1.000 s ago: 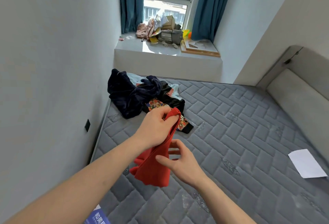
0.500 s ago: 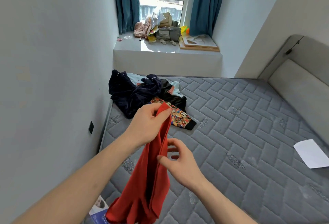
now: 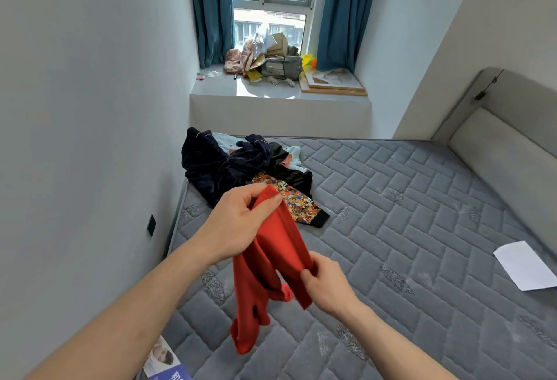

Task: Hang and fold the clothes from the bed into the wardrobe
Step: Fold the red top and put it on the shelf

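Observation:
A red garment (image 3: 271, 259) hangs in the air above the grey quilted mattress (image 3: 391, 229). My left hand (image 3: 238, 225) pinches its top edge between thumb and fingers. Lower and to the right, my right hand (image 3: 328, 283) pinches another edge of the same red cloth. The rest of it dangles down between my forearms. Behind my hands a pile of clothes (image 3: 235, 165) lies on the mattress by the left wall: a dark navy velvet piece, a black one, a light blue one and a multicoloured patterned one (image 3: 295, 201). No wardrobe is in view.
A white sheet of paper (image 3: 524, 265) lies on the mattress at the right. The padded headboard (image 3: 506, 150) runs along the right side. A cluttered window ledge (image 3: 277, 93) stands beyond the bed. A wall (image 3: 90, 138) is close on the left, and a printed booklet (image 3: 162, 361) lies at the bottom left.
My right hand has moved down and to the right and now pinches the red cloth, spreading it away from my left hand. The camera has tilted up slightly.

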Demonstrator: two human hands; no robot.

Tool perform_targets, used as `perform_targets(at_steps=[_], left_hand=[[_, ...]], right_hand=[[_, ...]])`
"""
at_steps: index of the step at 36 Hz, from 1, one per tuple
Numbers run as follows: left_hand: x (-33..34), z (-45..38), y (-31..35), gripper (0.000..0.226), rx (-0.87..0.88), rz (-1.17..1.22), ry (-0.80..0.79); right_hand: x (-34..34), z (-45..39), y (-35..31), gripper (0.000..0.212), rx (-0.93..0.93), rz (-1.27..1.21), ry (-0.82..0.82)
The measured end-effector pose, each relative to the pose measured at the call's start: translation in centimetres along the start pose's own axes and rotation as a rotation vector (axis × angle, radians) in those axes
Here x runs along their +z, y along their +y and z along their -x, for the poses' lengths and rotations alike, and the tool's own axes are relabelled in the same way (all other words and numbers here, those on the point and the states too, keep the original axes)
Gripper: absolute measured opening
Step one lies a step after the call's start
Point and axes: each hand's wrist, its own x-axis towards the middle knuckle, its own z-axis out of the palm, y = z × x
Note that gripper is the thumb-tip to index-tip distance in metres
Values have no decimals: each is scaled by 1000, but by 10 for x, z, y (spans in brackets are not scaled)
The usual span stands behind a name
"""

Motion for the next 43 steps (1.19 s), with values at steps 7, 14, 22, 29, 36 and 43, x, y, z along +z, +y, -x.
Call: perform_targets(at_steps=[7,14,22,29,36,43], left_hand=[[0,5,-3,33,-31,7,23],[-9,16,-26,36,-83,-46,154],[-22,43,-91,50,-281,-121,242],[-33,51,-153,32,-445,-324,150],[-58,-23,-140,23,-619,-109,192],[-102,-124,-66,24,-410,78,334]], right_hand=[[-2,5,27,19,20,118,-155],[-11,10,51,13,17,262,-241],[-20,24,102,23,271,400,-275],[-33,14,106,20,396,343,-71],[-91,-52,57,26,246,297,236],[-179,-108,-34,30,-22,254,621]])
